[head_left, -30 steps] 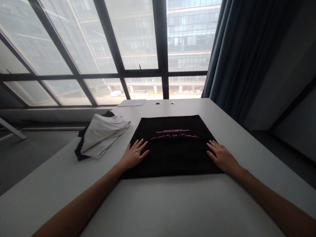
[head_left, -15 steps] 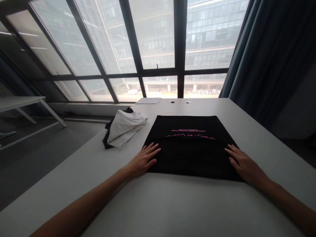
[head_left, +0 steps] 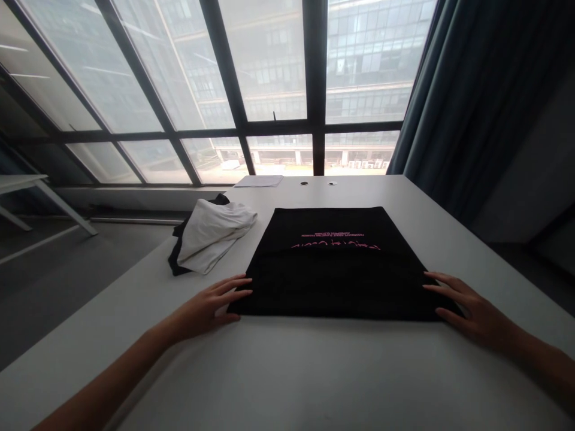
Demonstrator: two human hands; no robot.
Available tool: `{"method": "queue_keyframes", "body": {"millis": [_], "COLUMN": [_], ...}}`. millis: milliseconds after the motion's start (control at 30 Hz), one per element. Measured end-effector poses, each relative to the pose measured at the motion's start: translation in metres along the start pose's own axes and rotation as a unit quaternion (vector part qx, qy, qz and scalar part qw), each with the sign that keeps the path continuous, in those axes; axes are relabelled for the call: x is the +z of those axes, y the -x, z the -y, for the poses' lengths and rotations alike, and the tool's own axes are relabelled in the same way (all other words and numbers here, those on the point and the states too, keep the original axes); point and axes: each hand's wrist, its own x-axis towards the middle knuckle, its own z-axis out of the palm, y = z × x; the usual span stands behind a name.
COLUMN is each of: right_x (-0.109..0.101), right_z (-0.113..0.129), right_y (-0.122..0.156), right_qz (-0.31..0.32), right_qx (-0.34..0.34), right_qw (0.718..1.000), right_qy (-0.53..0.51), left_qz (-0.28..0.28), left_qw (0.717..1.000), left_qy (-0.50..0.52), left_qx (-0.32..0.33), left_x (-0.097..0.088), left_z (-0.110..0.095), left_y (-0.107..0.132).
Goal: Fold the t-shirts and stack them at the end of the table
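Note:
A black folded garment, which looks like a T-shirt, lies flat on the white table. Pink lettering runs across its upper part, upside down from where I look, and a fold edge covers part of it. At the garment's near left corner is my left hand, fingers apart, the tips at its left edge. My right hand is at the near right corner, its spread fingertips resting on the right edge. Neither hand grips the cloth.
A crumpled white cloth lies over a black one at the table's left edge. Papers and two round cable holes are at the far end. Windows stand beyond, a blue curtain hangs right, and another table stands left.
Both hands have moved outward from the garment's surface to its side edges, the left one further left. The near part of the garment looks flatter and straighter. The view has shifted slightly right.

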Motion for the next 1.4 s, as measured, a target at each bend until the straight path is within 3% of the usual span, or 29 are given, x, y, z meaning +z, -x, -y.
{"method": "queue_keyframes", "body": {"millis": [133,267,533,633,833,1167,1300,1400], "right_x": [-0.009,-0.013,-0.026,-0.027,-0.020,-0.018,-0.030,-0.053], "right_z": [0.001,0.005,0.014,0.011,0.000,-0.006,0.002,0.012], "right_y": [0.008,0.010,0.004,0.006,0.010,0.001,0.003,0.009], "right_qz": [0.042,0.034,-0.008,-0.014,-0.021,-0.065,-0.063,-0.061], "right_qx": [-0.005,-0.017,-0.129,-0.138,-0.118,-0.063,-0.029,0.018], "right_qw": [0.999,0.998,0.987,0.985,0.990,0.996,0.997,0.996], "right_qy": [0.022,0.044,0.090,0.103,0.075,-0.010,-0.033,-0.058], "left_qz": [-0.012,-0.022,-0.076,-0.079,-0.068,-0.126,-0.137,-0.134], "left_qw": [0.999,0.998,0.994,0.992,0.992,0.990,0.988,0.988], "left_qy": [-0.018,-0.036,-0.041,-0.051,-0.070,-0.010,0.031,0.067], "left_qx": [0.037,0.056,0.073,0.083,0.086,0.067,0.064,0.042], "left_x": [-0.006,-0.010,0.007,0.013,0.013,0.014,0.002,-0.017], "left_z": [0.006,0.007,0.008,0.010,0.005,0.004,-0.003,-0.014], "left_y": [0.001,0.000,0.002,0.006,0.007,0.003,0.006,0.014]}}
